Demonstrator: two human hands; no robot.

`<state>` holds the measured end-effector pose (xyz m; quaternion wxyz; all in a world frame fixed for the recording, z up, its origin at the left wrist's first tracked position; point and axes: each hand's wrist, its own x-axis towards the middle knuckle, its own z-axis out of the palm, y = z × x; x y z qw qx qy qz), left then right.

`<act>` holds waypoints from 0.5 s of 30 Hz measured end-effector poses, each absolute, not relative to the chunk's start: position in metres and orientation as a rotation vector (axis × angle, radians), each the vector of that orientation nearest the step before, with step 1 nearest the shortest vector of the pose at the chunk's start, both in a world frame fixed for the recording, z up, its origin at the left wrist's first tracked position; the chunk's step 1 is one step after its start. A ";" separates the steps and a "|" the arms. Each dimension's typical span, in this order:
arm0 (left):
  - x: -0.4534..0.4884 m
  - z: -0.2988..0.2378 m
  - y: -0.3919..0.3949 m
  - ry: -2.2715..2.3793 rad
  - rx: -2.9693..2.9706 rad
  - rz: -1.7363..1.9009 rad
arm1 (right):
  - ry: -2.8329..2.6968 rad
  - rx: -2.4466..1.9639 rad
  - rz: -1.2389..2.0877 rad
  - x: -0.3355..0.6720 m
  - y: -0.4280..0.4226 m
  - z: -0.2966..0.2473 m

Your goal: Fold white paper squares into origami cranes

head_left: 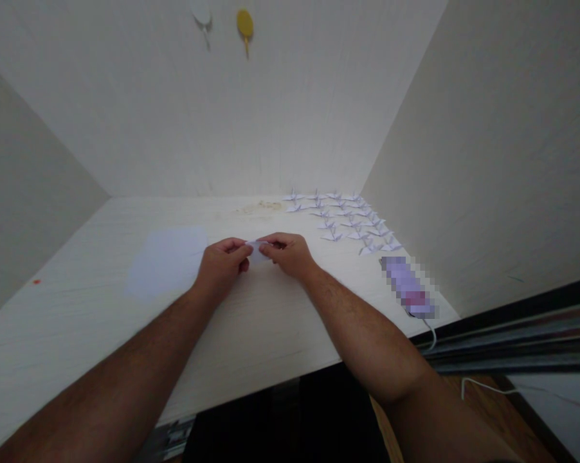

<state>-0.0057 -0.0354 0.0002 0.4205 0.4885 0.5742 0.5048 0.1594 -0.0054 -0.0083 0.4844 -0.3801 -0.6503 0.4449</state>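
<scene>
Between my two hands is a small piece of white paper (258,252), held above the middle of the pale tabletop (251,321). My left hand (224,262) pinches its left side between thumb and fingers. From the right, my right hand (289,253) grips the other side in the same way. The thumbs lie on the paper's face and cover part of it, so its exact folds cannot be made out. Left of my left hand lies a stack or sheet of white paper (164,257), flat on the table.
Several folded white paper cranes (352,225) stand in rows at the back right. In front of them a pixelated phone-like object (408,286) lies with a white cable (433,337). Walls enclose the table. A small orange bit (36,281) is far left; two hooks, one yellow (245,24), hang above.
</scene>
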 end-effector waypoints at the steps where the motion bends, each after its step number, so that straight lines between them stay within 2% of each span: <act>1: -0.006 0.000 -0.035 1.432 1.217 1.271 | -1.579 -0.904 1.136 0.159 -0.006 -0.009; 15: -0.007 0.001 -0.035 1.418 1.228 1.244 | -1.588 -0.927 1.122 0.158 -0.007 -0.015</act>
